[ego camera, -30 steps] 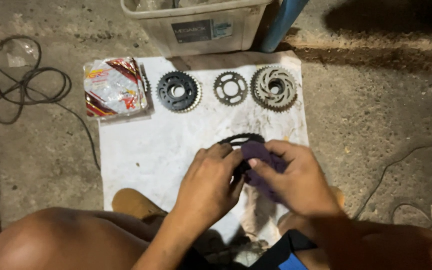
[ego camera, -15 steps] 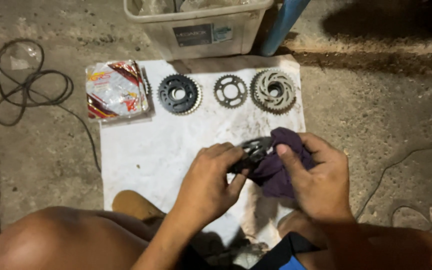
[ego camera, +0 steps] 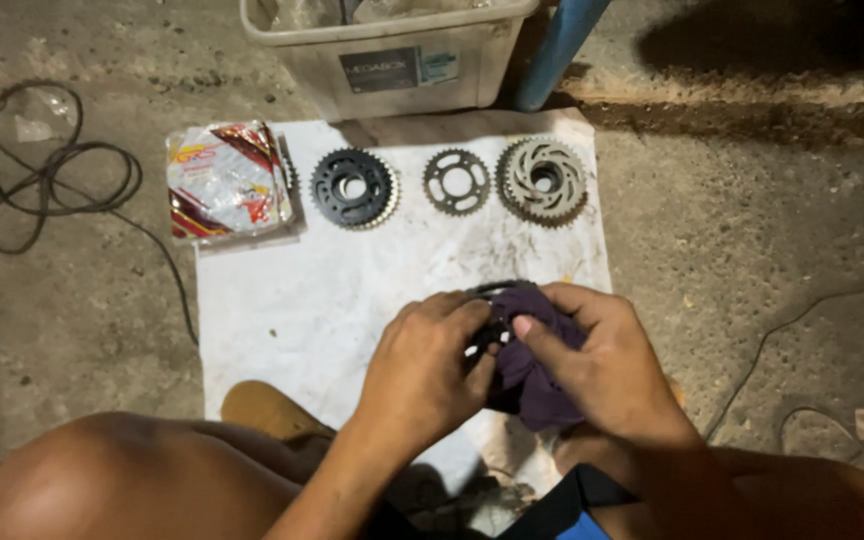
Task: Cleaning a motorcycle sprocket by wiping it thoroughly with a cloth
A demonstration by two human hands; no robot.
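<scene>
Head view. A dark metal sprocket [ego camera: 487, 300] is gripped between both hands, low and right of centre above the white sheet [ego camera: 282, 320]; only part of its rim is seen, the remainder being covered by fingers and cloth. The left hand [ego camera: 427, 365] is closed around the sprocket's near side, its fingers curled over the edge. The right hand [ego camera: 602, 365] is closed on a dark purple rag [ego camera: 537, 385], which is pressed against the sprocket by the thumb; the rag is soft, crumpled and bunched beneath the palm.

The sheet is flat, rectangular and stained with dark smears, and is laid on a rough concrete floor [ego camera: 752, 230]. Along its far edge, well apart from the hands, three loose sprockets are set in a row: a black toothed one [ego camera: 354, 188] at left, a smaller grey one [ego camera: 456, 182] with round cut-outs in the middle, and a pale metallic one [ego camera: 542, 181] with curved slots at right. One flat plastic packet [ego camera: 222, 180], printed in red and white, is placed at the sheet's far-left corner, just beside the black sprocket.

Beyond the sheet, one translucent plastic bin [ego camera: 392, 55] and one blue post [ego camera: 557, 50] are seen. One black cable [ego camera: 47, 190] is coiled on the floor at left. A bare knee [ego camera: 102, 480] is seen at lower left.
</scene>
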